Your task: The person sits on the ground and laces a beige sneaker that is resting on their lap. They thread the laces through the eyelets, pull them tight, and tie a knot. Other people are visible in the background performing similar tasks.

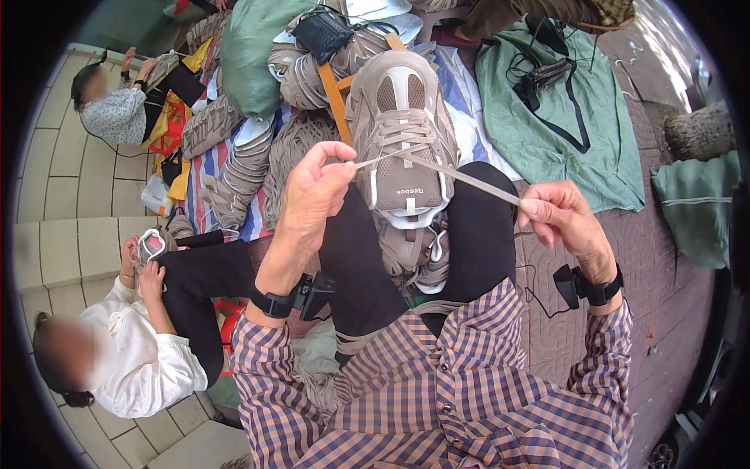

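Note:
A taupe and white sneaker stands in front of me between my knees, its toe pointing away and its tongue toward me. A flat taupe shoelace runs through its upper eyelets, and its two ends cross over the tongue. My left hand pinches one end between thumb and forefinger, just left of the shoe. Farther out to the right, my right hand grips the other end, drawn straight and taut. Below the tongue, more taupe sneakers sit between my thighs.
Stacked taupe sneakers and a bundle of laces lie on a striped sheet to the left. A wooden frame stands behind the shoe. Green sacking covers paving at right. Beside me, a person in white handles another shoe.

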{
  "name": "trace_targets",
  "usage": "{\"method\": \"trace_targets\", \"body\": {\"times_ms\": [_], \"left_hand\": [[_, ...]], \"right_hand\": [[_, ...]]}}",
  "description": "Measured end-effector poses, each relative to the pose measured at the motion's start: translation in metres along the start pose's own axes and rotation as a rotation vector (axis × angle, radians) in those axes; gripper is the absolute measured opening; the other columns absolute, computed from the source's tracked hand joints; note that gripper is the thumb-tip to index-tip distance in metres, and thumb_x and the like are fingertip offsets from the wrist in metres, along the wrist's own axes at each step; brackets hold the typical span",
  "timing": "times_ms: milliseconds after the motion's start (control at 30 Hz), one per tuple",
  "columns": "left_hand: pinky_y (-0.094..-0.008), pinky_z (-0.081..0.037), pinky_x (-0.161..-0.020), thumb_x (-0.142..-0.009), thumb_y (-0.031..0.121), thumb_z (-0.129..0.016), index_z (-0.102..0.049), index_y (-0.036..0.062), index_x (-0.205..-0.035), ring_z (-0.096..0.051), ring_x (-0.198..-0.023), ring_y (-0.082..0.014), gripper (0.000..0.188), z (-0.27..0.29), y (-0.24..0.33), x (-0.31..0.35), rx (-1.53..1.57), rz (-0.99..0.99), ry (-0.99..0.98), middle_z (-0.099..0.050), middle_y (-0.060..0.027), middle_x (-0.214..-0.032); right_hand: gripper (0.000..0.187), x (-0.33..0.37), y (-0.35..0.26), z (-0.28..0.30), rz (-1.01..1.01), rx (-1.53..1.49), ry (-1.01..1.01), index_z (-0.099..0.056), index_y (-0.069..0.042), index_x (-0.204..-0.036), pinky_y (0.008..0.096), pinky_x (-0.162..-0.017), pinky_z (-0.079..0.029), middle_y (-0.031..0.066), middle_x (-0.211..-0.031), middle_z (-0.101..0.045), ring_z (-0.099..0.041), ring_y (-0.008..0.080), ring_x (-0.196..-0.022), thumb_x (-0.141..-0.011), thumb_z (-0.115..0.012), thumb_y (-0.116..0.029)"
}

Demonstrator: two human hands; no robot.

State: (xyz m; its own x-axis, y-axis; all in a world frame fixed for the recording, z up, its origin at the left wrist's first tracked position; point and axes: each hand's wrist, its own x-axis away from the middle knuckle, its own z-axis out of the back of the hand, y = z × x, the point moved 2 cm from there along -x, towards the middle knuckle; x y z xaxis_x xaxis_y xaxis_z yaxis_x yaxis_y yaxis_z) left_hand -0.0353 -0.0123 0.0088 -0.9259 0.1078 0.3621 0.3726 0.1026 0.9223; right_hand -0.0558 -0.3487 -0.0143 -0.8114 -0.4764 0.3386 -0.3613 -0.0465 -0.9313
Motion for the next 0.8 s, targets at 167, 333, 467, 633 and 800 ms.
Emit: {"method": "trace_targets", "body": {"times_ms": [167, 333, 467, 633, 800], "left_hand": [[-0.0182, -0.022, -0.041, -0.093, 0.008, -0.058, -0.053, 0.0046, -0.108, -0.026, -0.044, -0.0013, 0.016, 0.055, -0.036, -0.015, 0.355, 0.219, -0.098, -0.034, 0.0089, -0.061], [-0.0208, -0.023, -0.041, -0.099, 0.017, -0.052, -0.054, 0.0035, -0.108, -0.027, -0.044, -0.0031, 0.016, 0.117, -0.057, 0.032, 0.598, 0.100, -0.267, -0.034, 0.0058, -0.058], [-0.0215, -0.025, -0.044, -0.101, 0.014, -0.048, -0.056, 0.0017, -0.113, -0.027, -0.045, -0.0054, 0.018, 0.214, -0.104, 0.086, 1.029, -0.275, -0.181, -0.042, 0.0026, -0.063], [-0.0212, -0.029, -0.045, -0.101, 0.013, -0.050, -0.061, 0.0020, -0.113, -0.031, -0.046, -0.0066, 0.020, 0.334, -0.185, 0.152, 1.201, -0.491, 0.350, -0.056, 0.0004, -0.072], [-0.0251, -0.048, -0.066, -0.098, 0.008, -0.051, -0.060, 0.0034, -0.118, -0.064, -0.079, -0.0119, 0.023, 0.403, -0.238, 0.250, 1.053, -0.504, 1.010, -0.070, -0.0056, -0.103]], "right_hand": [[0.027, -0.001, 0.073, 0.037, -0.112, -0.120, 0.114, -0.067, -0.003, -0.086, 0.0188, -0.039, -0.034, -0.0081, -0.052, -0.046, -0.039, 0.0008, -0.042, -0.097, -0.060, -0.026], [0.032, 0.035, 0.101, 0.082, 0.066, -0.786, 0.236, -0.054, -0.003, -0.128, 0.0154, -0.042, -0.035, -0.0074, -0.065, -0.046, -0.037, 0.0007, -0.048, -0.098, -0.056, -0.015], [0.032, 0.088, 0.197, 0.195, 0.321, -1.173, 0.553, -0.052, -0.004, -0.130, 0.0162, -0.052, -0.040, 0.0002, -0.089, -0.058, -0.045, 0.0059, -0.062, -0.098, -0.051, -0.002], [0.040, 0.180, 0.254, 0.284, 0.559, -1.116, 0.947, -0.043, 0.006, -0.136, 0.0290, -0.094, -0.050, 0.0167, -0.140, -0.050, -0.057, 0.0195, -0.107, -0.097, -0.047, 0.005], [0.040, 0.172, 0.270, 0.284, 0.585, -0.877, 1.133, -0.044, 0.006, -0.136, 0.0349, -0.111, -0.039, 0.0163, -0.143, -0.045, -0.049, 0.0227, -0.128, -0.097, -0.051, -0.002]]}}
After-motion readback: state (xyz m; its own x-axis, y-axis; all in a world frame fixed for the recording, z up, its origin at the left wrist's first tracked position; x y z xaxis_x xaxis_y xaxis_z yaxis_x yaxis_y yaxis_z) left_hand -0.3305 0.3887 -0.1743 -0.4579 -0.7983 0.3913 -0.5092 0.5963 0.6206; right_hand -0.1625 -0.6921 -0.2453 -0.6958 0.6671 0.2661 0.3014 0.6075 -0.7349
